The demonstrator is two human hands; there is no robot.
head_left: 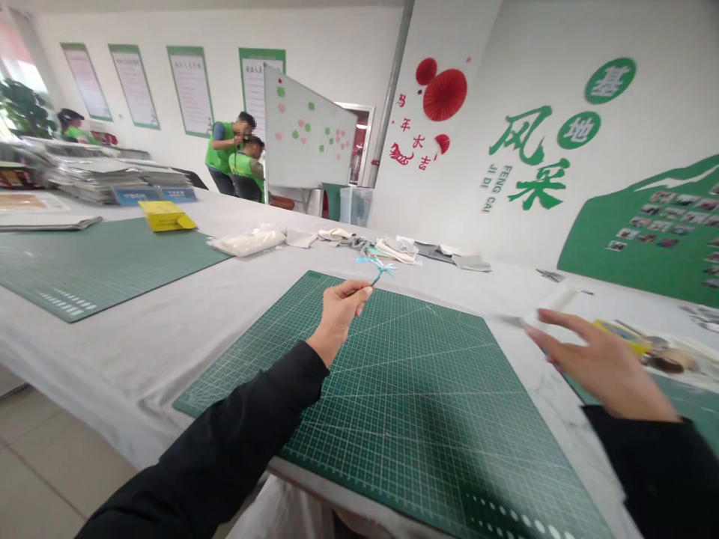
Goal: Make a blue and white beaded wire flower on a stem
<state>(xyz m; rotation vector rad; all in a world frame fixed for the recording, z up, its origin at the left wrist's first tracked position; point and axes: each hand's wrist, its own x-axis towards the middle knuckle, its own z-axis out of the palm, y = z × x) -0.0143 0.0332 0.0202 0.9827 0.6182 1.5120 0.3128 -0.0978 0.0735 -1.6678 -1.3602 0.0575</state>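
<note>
My left hand (341, 313) is closed in a pinch above the far part of the green cutting mat (404, 389). Between its thumb and fingers is the thin stem of a small light-blue and white flower-like piece (380, 268), its frayed tips pointing up. Off to the right, my right hand (604, 359) is slightly blurred, with thumb and index finger apart. A smeared pale grey thing (512, 322) shows at its thumb tip; whether they touch I cannot tell. Just beyond that hand lies a white roll (562, 301).
Rolls of tape (671, 361) lie at right. Along the far side are a plastic bag (250, 241) and fabric scraps (396, 251). A yellow box (165, 215) sits on another mat (112, 258) at left. People in green vests (222, 153) are near a whiteboard (308, 127).
</note>
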